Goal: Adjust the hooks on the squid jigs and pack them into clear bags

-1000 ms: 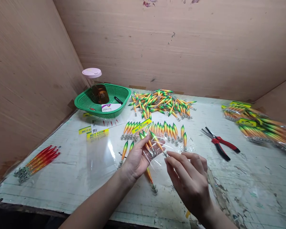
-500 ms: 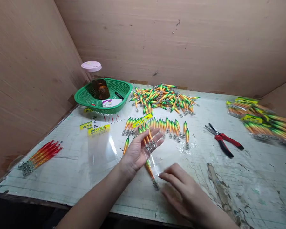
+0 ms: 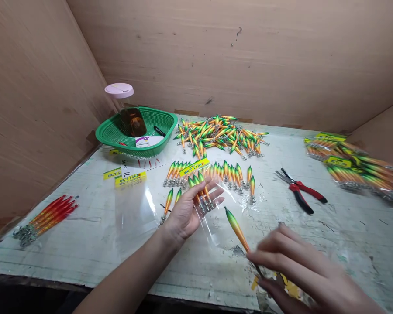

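Left hand [image 3: 183, 214] holds a bag [image 3: 194, 167]; right hand [image 3: 306, 267], apart, pinches a lure [image 3: 236, 227] near the table edge [image 3: 199, 298].

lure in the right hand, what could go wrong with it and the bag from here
The right hand pinches the lure near its orange end. Other lures carry hooks at that end, so a finger might get pricked; its own hooks are not clearly visible.

The clear bag in the left hand already has hooked lures inside, so its thin film could snag or tear.
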Action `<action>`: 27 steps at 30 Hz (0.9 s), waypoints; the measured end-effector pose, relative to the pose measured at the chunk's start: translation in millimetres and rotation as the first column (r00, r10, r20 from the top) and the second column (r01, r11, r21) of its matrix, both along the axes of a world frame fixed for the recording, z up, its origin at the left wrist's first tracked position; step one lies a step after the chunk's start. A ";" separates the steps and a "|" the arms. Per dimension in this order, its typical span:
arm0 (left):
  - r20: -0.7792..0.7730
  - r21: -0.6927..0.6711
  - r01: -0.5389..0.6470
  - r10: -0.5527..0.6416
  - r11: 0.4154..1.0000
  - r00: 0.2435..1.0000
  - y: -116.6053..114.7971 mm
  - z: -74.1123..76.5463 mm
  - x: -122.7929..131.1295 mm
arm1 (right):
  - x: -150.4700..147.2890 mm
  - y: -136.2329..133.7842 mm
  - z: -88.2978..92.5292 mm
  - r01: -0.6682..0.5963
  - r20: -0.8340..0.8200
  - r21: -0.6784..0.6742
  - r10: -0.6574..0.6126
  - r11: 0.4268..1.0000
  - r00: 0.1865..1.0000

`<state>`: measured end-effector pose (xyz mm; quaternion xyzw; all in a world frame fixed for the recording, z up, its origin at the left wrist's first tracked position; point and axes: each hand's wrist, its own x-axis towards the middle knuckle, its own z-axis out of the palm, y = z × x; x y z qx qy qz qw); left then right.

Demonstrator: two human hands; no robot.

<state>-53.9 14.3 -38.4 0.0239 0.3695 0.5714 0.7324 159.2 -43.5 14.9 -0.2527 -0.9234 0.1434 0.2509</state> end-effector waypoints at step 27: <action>-0.037 0.015 0.029 -0.028 0.999 0.999 0.0 4.5 -4.1 | -57.5 26.1 -35.3 0.366 -0.285 0.253 -0.292 0.896 0.913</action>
